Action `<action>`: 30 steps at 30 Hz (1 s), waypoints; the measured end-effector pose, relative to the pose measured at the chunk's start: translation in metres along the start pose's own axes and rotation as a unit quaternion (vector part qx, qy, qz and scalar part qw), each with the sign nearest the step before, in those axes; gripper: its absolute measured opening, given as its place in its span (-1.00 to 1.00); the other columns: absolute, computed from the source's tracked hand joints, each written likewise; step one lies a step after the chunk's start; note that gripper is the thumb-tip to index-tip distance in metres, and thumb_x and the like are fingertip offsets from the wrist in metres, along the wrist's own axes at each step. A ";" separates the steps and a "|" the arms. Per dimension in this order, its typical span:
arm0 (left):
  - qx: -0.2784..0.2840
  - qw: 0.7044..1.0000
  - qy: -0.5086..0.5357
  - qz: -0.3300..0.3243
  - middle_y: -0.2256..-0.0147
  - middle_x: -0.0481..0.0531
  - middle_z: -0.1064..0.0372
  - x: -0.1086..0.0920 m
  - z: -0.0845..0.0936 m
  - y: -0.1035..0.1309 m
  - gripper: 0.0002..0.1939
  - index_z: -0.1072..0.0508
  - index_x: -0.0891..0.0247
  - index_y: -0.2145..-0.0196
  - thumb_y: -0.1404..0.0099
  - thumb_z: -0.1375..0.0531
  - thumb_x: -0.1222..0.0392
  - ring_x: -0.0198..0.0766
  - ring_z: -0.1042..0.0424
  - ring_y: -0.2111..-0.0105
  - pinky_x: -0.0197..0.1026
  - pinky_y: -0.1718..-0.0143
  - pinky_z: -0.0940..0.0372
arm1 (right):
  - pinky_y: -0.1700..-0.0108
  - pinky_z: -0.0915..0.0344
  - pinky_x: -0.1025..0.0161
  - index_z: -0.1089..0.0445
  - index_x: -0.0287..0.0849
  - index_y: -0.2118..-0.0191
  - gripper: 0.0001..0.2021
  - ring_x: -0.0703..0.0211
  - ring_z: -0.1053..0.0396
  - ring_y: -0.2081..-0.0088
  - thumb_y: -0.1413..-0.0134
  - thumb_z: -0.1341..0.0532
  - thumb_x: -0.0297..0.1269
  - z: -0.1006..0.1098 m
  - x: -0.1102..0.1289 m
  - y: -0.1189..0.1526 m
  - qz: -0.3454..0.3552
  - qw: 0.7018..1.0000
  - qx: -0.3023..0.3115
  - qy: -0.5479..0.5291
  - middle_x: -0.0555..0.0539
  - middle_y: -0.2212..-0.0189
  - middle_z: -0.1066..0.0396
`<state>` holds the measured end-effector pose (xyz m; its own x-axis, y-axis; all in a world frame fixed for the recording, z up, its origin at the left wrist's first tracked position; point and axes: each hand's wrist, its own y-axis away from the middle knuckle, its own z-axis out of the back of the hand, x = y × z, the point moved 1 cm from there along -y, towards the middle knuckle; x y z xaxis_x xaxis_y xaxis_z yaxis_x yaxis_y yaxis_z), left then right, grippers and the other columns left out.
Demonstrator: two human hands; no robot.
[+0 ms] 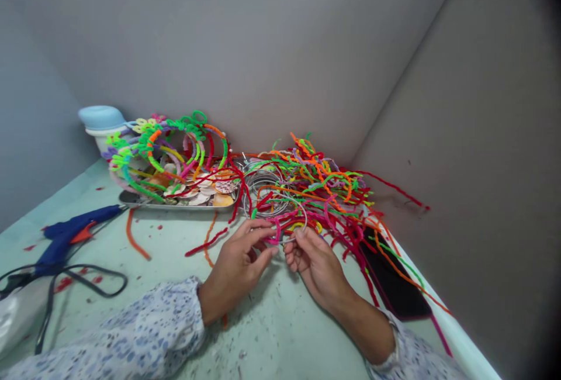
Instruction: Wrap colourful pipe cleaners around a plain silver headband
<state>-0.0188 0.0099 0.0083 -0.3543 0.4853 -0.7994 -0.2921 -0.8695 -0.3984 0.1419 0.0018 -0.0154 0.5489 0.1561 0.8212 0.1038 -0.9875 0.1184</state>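
My right hand pinches a thin silver wire ring between thumb and fingers. Facing it, my left hand has its thumb and fingers closed around a pink pipe cleaner, which loops at the ring's lower left part. Both hands are just above the table, in front of a heap of coloured pipe cleaners. More bare wire rings lie stacked behind my fingers. The exact contact at my left fingertips is partly hidden.
A metal tray holds shells and several pipe-cleaner-wrapped rings. Behind it stands a blue-lidded bottle. At left lies a blue glue gun with a black cord. A dark phone rests near the right edge.
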 end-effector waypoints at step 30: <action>0.094 0.969 0.184 0.135 0.48 -0.08 -0.33 0.003 -0.005 0.000 -0.89 -0.39 0.28 0.34 -0.26 -0.08 0.24 -0.40 -0.31 0.59 -0.33 0.52 -0.21 | 0.59 -0.20 0.45 -0.33 -0.22 0.43 -0.73 0.35 -0.32 0.60 0.03 -0.31 -0.11 0.000 0.000 -0.001 -0.035 0.999 0.006 -0.002 -0.02 0.57 -0.44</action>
<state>-0.0156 0.0104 0.0038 -0.1102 0.1470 -0.9830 -0.4010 -0.9115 -0.0914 0.1419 0.0025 -0.0159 0.5434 0.2240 0.8091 0.1510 -0.9741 0.1683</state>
